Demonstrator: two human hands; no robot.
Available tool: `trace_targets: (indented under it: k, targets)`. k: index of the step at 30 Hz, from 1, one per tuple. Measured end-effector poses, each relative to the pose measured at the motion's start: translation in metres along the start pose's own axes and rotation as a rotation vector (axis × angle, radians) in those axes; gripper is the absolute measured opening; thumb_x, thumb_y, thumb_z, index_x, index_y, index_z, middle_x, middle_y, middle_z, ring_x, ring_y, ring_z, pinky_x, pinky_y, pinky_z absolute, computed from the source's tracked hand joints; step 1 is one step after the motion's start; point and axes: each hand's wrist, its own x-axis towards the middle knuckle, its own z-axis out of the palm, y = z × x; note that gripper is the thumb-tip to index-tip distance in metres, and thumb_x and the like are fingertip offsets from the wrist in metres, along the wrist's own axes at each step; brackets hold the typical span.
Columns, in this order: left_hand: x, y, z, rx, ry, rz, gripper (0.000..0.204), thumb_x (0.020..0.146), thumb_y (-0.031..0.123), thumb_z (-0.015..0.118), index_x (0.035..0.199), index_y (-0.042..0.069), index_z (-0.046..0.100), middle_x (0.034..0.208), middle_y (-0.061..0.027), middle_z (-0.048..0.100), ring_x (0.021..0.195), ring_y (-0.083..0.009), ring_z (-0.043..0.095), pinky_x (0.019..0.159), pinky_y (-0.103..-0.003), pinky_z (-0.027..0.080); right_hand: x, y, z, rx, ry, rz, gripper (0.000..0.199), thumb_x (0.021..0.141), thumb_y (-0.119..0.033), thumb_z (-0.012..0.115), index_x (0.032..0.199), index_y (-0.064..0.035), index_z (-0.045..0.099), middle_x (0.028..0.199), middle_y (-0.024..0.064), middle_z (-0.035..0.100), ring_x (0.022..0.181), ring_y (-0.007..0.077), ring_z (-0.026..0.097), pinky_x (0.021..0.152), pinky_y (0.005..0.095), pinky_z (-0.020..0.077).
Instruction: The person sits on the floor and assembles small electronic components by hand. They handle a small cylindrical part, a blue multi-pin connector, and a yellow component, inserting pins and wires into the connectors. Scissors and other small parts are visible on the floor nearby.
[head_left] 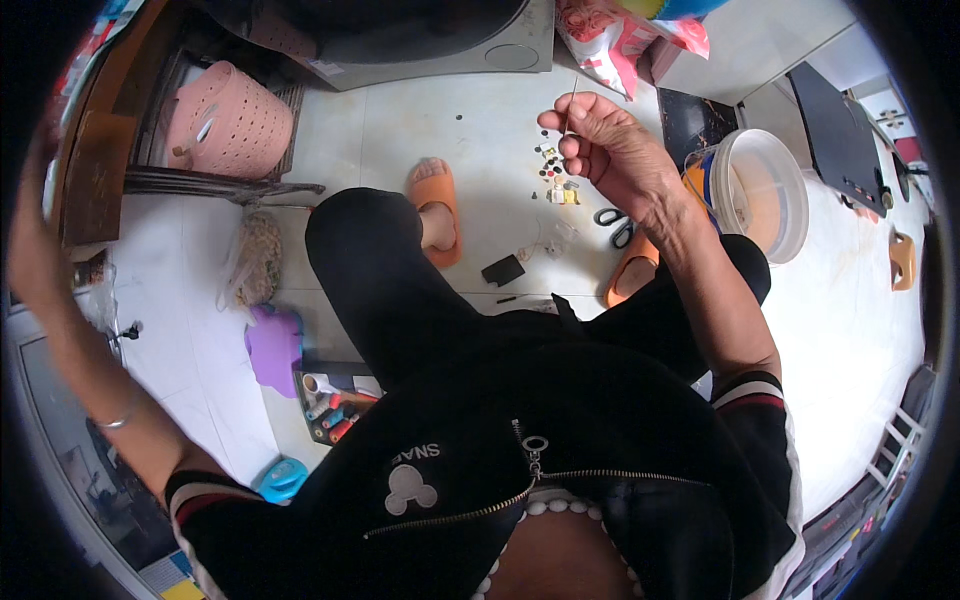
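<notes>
Pale tiled floor (385, 115); right hand (615, 145) pinching thin rod (574, 87); left hand out-of-frame; black top (600, 400), pale lettering (418, 452).

The little bits (563, 197) are black, red and yellow, the slippers (433, 190) are orange, the basket (240, 125) is pink with holes in rows, and the black shirt (590, 400) has white and red stripes on its sleeves (750, 400).

My right hand (612, 145) pinches a thin, needle-like rod (574, 92) above the floor (345, 130), where small button-like pieces (546, 172) lie scattered near black-handled scissors (622, 236). My left forearm (95, 360) reaches along the left rim, its hand hidden there. A pink basket (240, 125) stands upper left; a white bucket (797, 205) stands right.
</notes>
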Motion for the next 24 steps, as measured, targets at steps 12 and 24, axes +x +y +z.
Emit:
trace_targets:
  k: [12, 24]
  targets:
    - [-0.099, 0.124, 0.268, -1.276, -1.13, -0.515, 0.025, 0.088, 0.02, 0.05, 0.105, 0.001, 0.053, 0.087, -0.0065, 0.06, 0.077, -0.0106, 0.058, 0.067, -0.023, 0.049, -0.026, 0.018, -0.024, -0.121, 0.01, -0.224, 0.014, 0.085, -0.021, 0.056, 0.092, -0.0101, 0.062, 0.079, -0.0028, 0.06, 0.068, 0.0053, 0.05, 0.06, 0.0189, 0.0367]
    - [-0.104, 0.124, 0.307, -1.062, -1.212, -0.368, 0.022, 0.086, 0.016, 0.053, 0.099, -0.002, 0.053, 0.087, -0.0074, 0.057, 0.068, -0.0092, 0.052, 0.065, -0.021, 0.046, -0.023, 0.001, -0.065, -0.013, 0.348, -0.292, 0.009, 0.081, -0.013, 0.054, 0.082, -0.0054, 0.058, 0.065, -0.0014, 0.052, 0.052, 0.0092, 0.044, 0.053, 0.0216, 0.0373]
